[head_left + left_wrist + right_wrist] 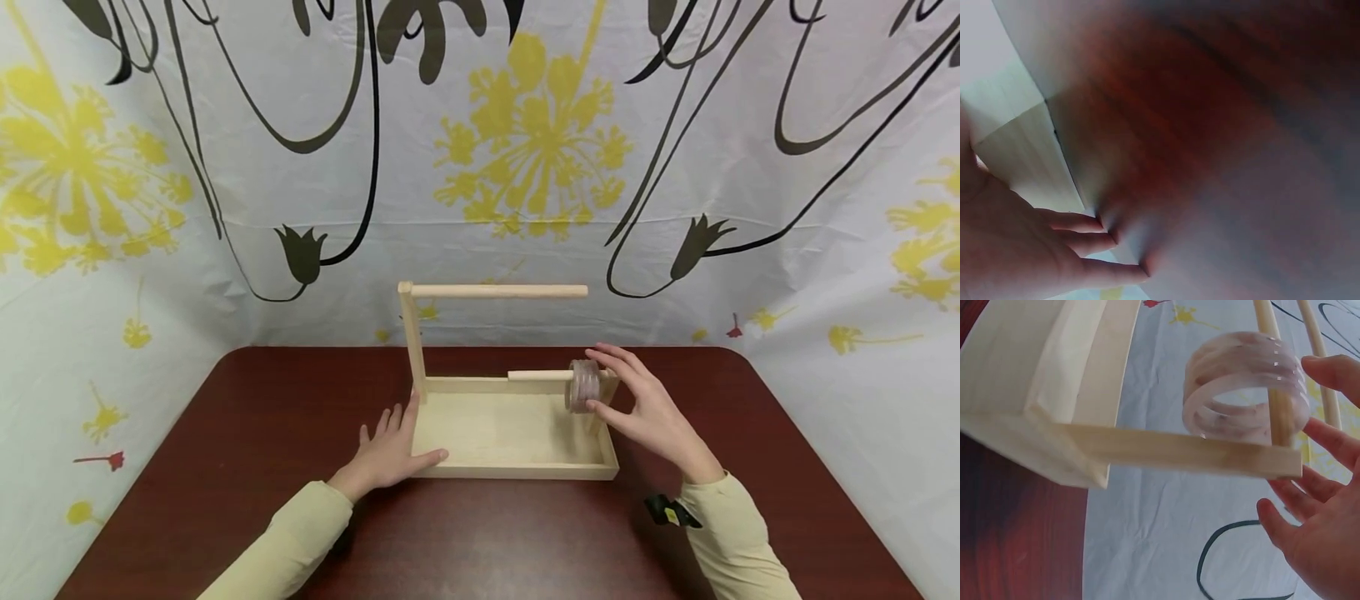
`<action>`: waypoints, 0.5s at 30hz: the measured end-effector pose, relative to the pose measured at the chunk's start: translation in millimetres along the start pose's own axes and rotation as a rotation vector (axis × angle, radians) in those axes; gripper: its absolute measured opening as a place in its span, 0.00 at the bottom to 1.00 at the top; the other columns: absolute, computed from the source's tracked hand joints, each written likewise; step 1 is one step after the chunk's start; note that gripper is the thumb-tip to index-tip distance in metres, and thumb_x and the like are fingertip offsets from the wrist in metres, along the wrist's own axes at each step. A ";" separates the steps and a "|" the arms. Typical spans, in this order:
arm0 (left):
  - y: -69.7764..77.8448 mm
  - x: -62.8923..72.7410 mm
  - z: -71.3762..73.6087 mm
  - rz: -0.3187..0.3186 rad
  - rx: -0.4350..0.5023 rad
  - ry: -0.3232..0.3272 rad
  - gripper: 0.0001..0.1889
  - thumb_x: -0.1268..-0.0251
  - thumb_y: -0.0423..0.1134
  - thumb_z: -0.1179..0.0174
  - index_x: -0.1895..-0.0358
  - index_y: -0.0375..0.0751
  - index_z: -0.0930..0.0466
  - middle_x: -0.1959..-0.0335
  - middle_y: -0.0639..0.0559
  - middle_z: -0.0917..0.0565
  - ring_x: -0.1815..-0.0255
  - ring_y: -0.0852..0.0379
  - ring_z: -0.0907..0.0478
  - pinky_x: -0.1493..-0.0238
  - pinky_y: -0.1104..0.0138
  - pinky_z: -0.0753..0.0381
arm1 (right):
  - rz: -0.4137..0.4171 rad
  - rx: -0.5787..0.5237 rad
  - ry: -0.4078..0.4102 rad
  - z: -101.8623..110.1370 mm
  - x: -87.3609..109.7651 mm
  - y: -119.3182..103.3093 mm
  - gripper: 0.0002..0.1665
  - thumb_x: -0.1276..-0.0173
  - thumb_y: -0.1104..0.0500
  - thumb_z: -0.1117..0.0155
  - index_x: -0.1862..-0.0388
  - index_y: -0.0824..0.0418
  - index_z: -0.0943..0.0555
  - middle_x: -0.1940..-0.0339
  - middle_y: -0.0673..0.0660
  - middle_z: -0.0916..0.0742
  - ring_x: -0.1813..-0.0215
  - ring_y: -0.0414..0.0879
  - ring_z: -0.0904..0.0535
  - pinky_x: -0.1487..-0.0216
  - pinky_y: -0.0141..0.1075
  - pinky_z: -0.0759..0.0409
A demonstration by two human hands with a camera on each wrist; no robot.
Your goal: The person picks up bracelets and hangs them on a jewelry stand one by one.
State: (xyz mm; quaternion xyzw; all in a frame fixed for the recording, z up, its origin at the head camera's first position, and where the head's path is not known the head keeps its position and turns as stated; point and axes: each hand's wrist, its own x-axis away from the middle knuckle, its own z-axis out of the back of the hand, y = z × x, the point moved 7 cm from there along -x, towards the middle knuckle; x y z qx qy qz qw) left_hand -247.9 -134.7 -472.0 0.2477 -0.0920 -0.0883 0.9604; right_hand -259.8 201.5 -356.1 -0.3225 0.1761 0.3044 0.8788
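Observation:
Several pale pink, translucent bangles [584, 386] hang together on the lower rod [536, 376] of a light wooden display stand [517, 472], near its right post. In the right wrist view the rod passes through the bangles [1235, 359]. My right hand [648, 408] is beside them, fingers spread; thumb and index fingertips are right at their outer edge. My left hand [386, 454] rests at the stand's left side, with its thumb over the tray's front left corner and its fingers extended along the outside. The left wrist view shows those fingers [1079, 240] straight.
A tall left post [412, 342] carries a longer upper rod [498, 291] above the tray. The dark red-brown table [247, 467] ends at a patterned cloth backdrop [480, 200]. A black strap with a yellow mark [671, 511] sits by the right cuff.

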 end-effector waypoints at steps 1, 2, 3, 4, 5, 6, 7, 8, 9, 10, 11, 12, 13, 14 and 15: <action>-1.1 0.4 0.0 0.003 -0.003 -0.004 0.56 0.41 0.69 0.43 0.22 0.42 0.64 0.28 0.27 0.47 0.27 0.29 0.54 0.40 0.29 0.58 | -0.002 0.000 0.002 0.7 1.2 1.1 0.42 0.45 0.62 0.24 0.31 0.56 0.29 0.32 0.57 0.29 0.35 0.51 0.32 0.43 0.47 0.32; -2.0 1.0 0.4 0.004 -0.006 -0.004 0.56 0.41 0.69 0.43 0.22 0.42 0.63 0.28 0.26 0.47 0.27 0.29 0.54 0.40 0.29 0.58 | -0.006 0.004 0.002 1.5 2.4 2.7 0.42 0.45 0.61 0.24 0.31 0.55 0.30 0.32 0.57 0.29 0.35 0.51 0.32 0.42 0.44 0.33; -2.6 1.5 1.1 0.006 -0.011 -0.007 0.56 0.42 0.68 0.43 0.22 0.41 0.63 0.28 0.26 0.46 0.28 0.28 0.53 0.40 0.29 0.57 | -0.008 0.005 0.006 2.2 3.7 4.6 0.42 0.44 0.61 0.24 0.30 0.55 0.30 0.32 0.56 0.29 0.34 0.50 0.32 0.41 0.42 0.34; -3.2 1.7 2.1 0.006 -0.014 -0.009 0.56 0.42 0.68 0.42 0.22 0.40 0.62 0.29 0.26 0.45 0.28 0.28 0.52 0.41 0.29 0.56 | -0.010 0.007 0.010 2.8 5.0 6.7 0.42 0.43 0.61 0.25 0.30 0.55 0.31 0.32 0.56 0.28 0.34 0.50 0.33 0.39 0.40 0.35; -3.7 2.2 3.2 0.003 -0.015 -0.011 0.56 0.42 0.68 0.42 0.22 0.40 0.62 0.29 0.26 0.45 0.28 0.28 0.51 0.41 0.29 0.55 | -0.012 0.006 0.014 3.6 6.4 9.0 0.41 0.42 0.61 0.26 0.30 0.55 0.31 0.33 0.56 0.28 0.34 0.50 0.33 0.38 0.37 0.36; -4.4 2.5 4.3 -0.005 -0.009 -0.012 0.56 0.42 0.67 0.41 0.22 0.39 0.61 0.29 0.26 0.44 0.29 0.28 0.50 0.41 0.29 0.54 | -0.015 0.003 0.017 4.4 8.0 11.6 0.40 0.41 0.62 0.27 0.30 0.55 0.31 0.33 0.56 0.28 0.34 0.50 0.33 0.38 0.34 0.38; -5.2 2.7 5.6 -0.014 -0.005 -0.012 0.56 0.42 0.67 0.41 0.22 0.38 0.60 0.29 0.26 0.44 0.29 0.28 0.49 0.41 0.29 0.53 | -0.022 0.002 0.018 5.0 9.9 14.6 0.39 0.39 0.62 0.28 0.29 0.55 0.32 0.33 0.56 0.28 0.34 0.50 0.33 0.38 0.32 0.39; -5.6 3.0 7.4 -0.029 0.002 -0.009 0.56 0.42 0.66 0.40 0.22 0.37 0.59 0.30 0.27 0.43 0.29 0.28 0.48 0.41 0.29 0.52 | -0.030 0.002 0.019 5.6 11.8 17.8 0.38 0.37 0.62 0.30 0.29 0.55 0.32 0.34 0.55 0.27 0.34 0.50 0.33 0.38 0.30 0.40; -6.3 3.0 9.0 -0.042 0.009 -0.007 0.55 0.42 0.66 0.40 0.22 0.37 0.58 0.29 0.27 0.42 0.30 0.29 0.47 0.41 0.29 0.51 | -0.038 -0.001 0.018 6.3 13.7 21.1 0.37 0.36 0.62 0.31 0.29 0.56 0.32 0.34 0.55 0.27 0.34 0.50 0.33 0.38 0.30 0.40; -7.5 3.1 10.8 -0.058 0.019 -0.001 0.55 0.42 0.65 0.39 0.22 0.37 0.57 0.29 0.28 0.42 0.30 0.29 0.46 0.41 0.30 0.49 | -0.048 0.000 0.013 6.7 15.8 24.4 0.36 0.34 0.61 0.33 0.29 0.55 0.33 0.34 0.55 0.27 0.34 0.50 0.33 0.38 0.32 0.40; -8.6 3.5 12.8 -0.073 0.021 0.007 0.54 0.42 0.65 0.39 0.23 0.37 0.56 0.30 0.29 0.41 0.30 0.30 0.45 0.41 0.30 0.48 | -0.058 0.005 0.007 7.0 17.6 28.2 0.34 0.33 0.61 0.34 0.29 0.56 0.33 0.34 0.55 0.27 0.34 0.51 0.34 0.38 0.35 0.39; -10.3 3.8 14.8 -0.084 0.018 0.018 0.54 0.42 0.65 0.39 0.23 0.37 0.55 0.30 0.29 0.41 0.30 0.31 0.43 0.41 0.30 0.47 | -0.070 0.009 -0.001 7.2 19.4 32.1 0.34 0.32 0.60 0.35 0.29 0.56 0.33 0.34 0.56 0.27 0.34 0.51 0.34 0.38 0.38 0.38; -12.1 4.1 16.9 -0.091 0.011 0.029 0.53 0.42 0.65 0.39 0.23 0.37 0.54 0.30 0.29 0.40 0.31 0.32 0.43 0.41 0.31 0.46 | -0.082 0.017 -0.011 7.5 21.1 36.1 0.33 0.31 0.60 0.36 0.29 0.56 0.33 0.34 0.56 0.28 0.34 0.52 0.34 0.38 0.43 0.37; -13.9 4.5 19.1 -0.097 -0.001 0.042 0.52 0.42 0.65 0.40 0.23 0.37 0.53 0.30 0.30 0.40 0.30 0.32 0.42 0.41 0.31 0.45 | -0.093 0.023 -0.023 7.8 22.5 40.1 0.33 0.30 0.59 0.37 0.28 0.57 0.34 0.34 0.57 0.28 0.33 0.54 0.34 0.39 0.47 0.36; -15.8 4.8 21.6 -0.104 -0.019 0.057 0.52 0.41 0.66 0.40 0.23 0.37 0.51 0.30 0.29 0.40 0.31 0.32 0.42 0.42 0.31 0.45 | -0.106 0.028 -0.036 8.3 23.8 44.1 0.33 0.30 0.58 0.37 0.28 0.58 0.34 0.33 0.59 0.28 0.33 0.55 0.35 0.40 0.52 0.36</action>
